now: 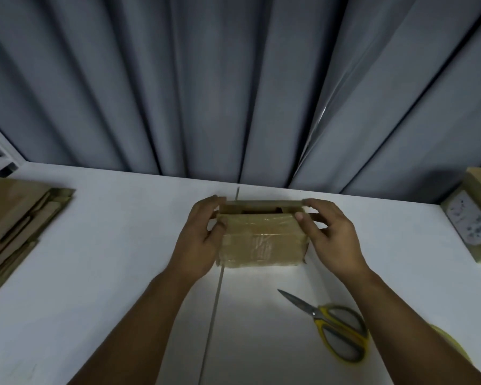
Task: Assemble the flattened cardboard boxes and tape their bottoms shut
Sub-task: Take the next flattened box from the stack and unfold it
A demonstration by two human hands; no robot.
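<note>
From the head camera, a small cardboard box (261, 240) sits between the two hands on the white table (109, 273), with glossy clear tape across the face turned toward the person. The left hand (200, 240) grips the box's left end, fingers curled round the far corner and thumb on the near side. The right hand (328, 237) grips the right end, thumb pressed on the upper edge and fingers curled behind the far corner. Near the right wrist, closer to the person than the fingers, lie yellow-handled scissors (333, 326), blades together. A tape roll (450, 343) peeks out beside the right forearm. Well left of the left fingers lies a stack of flattened boxes (20, 226); well right of the right fingers stands another box (472, 220).
</note>
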